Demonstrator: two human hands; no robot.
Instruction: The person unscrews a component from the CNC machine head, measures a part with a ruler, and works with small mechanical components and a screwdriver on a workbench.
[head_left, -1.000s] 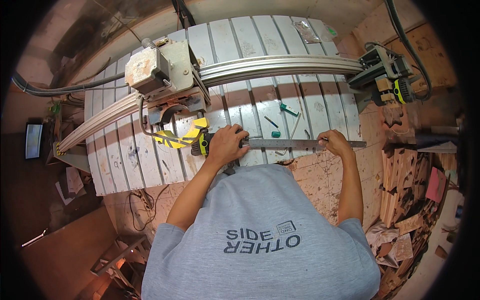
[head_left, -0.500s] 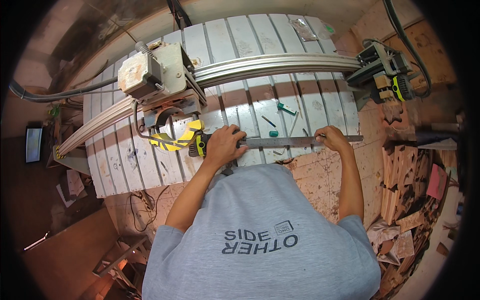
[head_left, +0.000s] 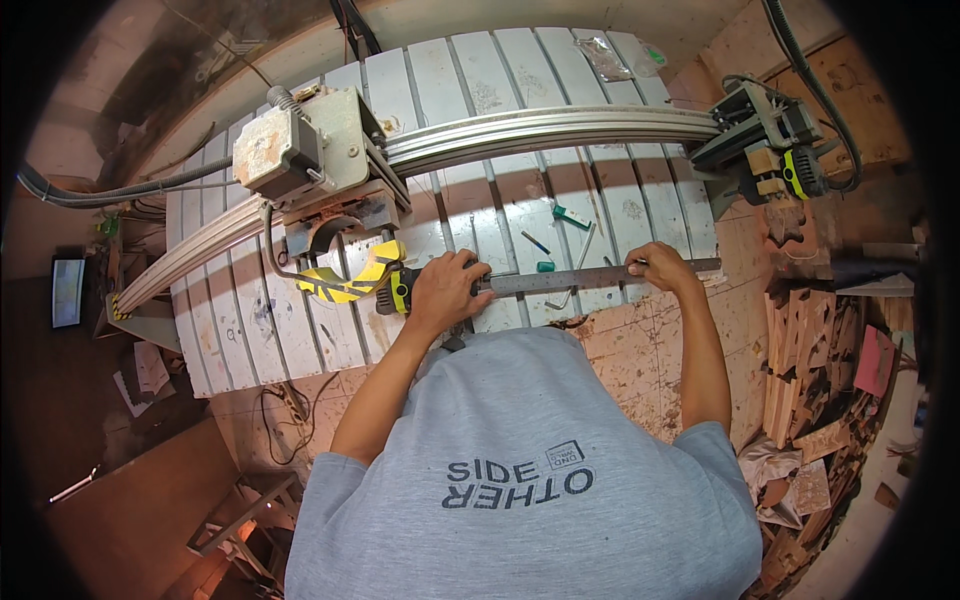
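A long grey metal ruler lies across the slatted white machine bed, close to its near edge. Curled around the ruler's left end is my left hand, thumb and fingertips at the metal; part of that end is hidden under the hand. Just left of this hand sits a black motor-like part with a yellow-green band. My right hand pinches the ruler toward its right end, which sticks out beyond the fingers. Behind the ruler lie a small green cap, a thin dark pen-like stick and a green tube.
A metal gantry rail spans the bed, carrying a boxy motor head with a yellow-and-black striped ring clamp. Another motor unit sits at the rail's right end. Wood offcuts are stacked at right; a plastic bag lies at the back.
The right end of the ruler has swung slightly away from me, and my right hand has risen with it. My left hand stays nearly in place.
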